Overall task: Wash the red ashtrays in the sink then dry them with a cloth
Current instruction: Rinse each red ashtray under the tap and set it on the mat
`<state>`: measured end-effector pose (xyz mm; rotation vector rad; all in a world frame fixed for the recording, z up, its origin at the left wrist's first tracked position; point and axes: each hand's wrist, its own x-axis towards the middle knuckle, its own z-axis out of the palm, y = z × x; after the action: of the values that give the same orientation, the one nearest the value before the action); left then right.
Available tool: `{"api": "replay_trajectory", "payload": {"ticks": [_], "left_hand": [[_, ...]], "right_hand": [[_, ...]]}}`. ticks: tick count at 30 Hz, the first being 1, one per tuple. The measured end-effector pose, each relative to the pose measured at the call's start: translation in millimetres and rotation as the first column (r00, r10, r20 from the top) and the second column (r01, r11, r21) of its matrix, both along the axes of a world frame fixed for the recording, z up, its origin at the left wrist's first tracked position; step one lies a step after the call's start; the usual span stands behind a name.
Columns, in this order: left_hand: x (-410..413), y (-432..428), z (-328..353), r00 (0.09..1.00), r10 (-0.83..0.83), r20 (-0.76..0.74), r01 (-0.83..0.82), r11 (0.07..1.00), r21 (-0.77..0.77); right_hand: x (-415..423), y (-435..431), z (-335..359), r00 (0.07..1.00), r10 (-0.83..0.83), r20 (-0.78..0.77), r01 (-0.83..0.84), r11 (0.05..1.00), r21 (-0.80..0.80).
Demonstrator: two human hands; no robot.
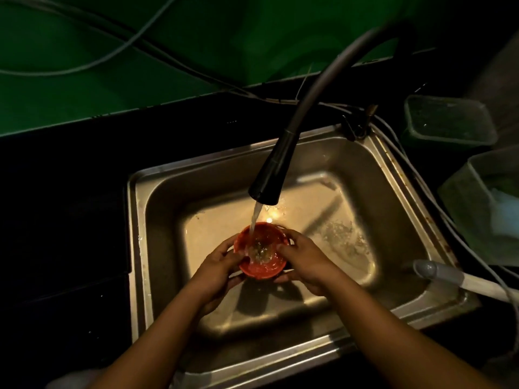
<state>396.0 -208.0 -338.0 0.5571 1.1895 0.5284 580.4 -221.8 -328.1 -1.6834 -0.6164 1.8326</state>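
Water [256, 217] pours in a thin stream from the black spray head of the faucet [269, 175] straight into the red ashtray [262, 264], which is held upright, mouth up, above the middle of the steel sink [393, 169] basin and not touching its floor. The left hand [217, 272] grips the ashtray from its 9 o'clock side, fingers curled under the base and thumb lying over the rim toward the inside. The right hand [306, 262] grips it from the 3 o'clock side in the same way, thumb on the rim and fingers wrapped beneath. Water pools and splashes in the bottom of the ashtray, so the inside there is hard to make out. The faucet's grey hose arches away toward 1 o'clock of the sink, where its base stands at the far right corner. Wet patches shine on the basin floor at 3 o'clock of the ashtray. A white-handled tool [449, 276] lies across the sink rim at 4 o'clock. Two translucent green containers [449, 122] sit on the counter at 2 o'clock, one behind the other; the nearer one holds something pale. Black countertop [70, 220] fills the 9 o'clock side, and cables [112, 46] trail across the green wall [84, 94] at 11 o'clock.
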Motion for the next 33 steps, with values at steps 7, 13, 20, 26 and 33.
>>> {"api": "replay_trajectory", "payload": {"ticks": [7,13,20,26,33], "left_hand": [[-18.5,0.9,-13.2,0.953,0.268,0.142,-0.213,0.924,-0.319],[-16.3,12.9,-16.1,0.961,0.252,0.112,-0.210,0.932,-0.296],[8.8,25.9,8.3,0.981,-0.136,-0.136,0.169,0.948,0.271],[29.2,46.7,2.3,0.943,-0.226,-0.244,0.318,0.827,0.463],[24.6,70.1,-14.2,0.893,-0.054,-0.447,0.229,0.909,0.348]], "right_hand": [[-22.7,22.8,-3.7,0.762,0.246,0.599,-0.453,0.864,0.220],[-36.3,5.5,-8.9,0.743,0.213,0.635,-0.548,0.738,0.393],[-32.8,5.8,-21.8,0.952,-0.237,-0.192,0.261,0.959,0.112],[-31.0,6.2,-15.9,0.855,-0.273,-0.441,0.128,0.935,-0.330],[-21.2,8.2,-8.4,0.805,-0.078,-0.588,-0.170,0.919,-0.355]]}}
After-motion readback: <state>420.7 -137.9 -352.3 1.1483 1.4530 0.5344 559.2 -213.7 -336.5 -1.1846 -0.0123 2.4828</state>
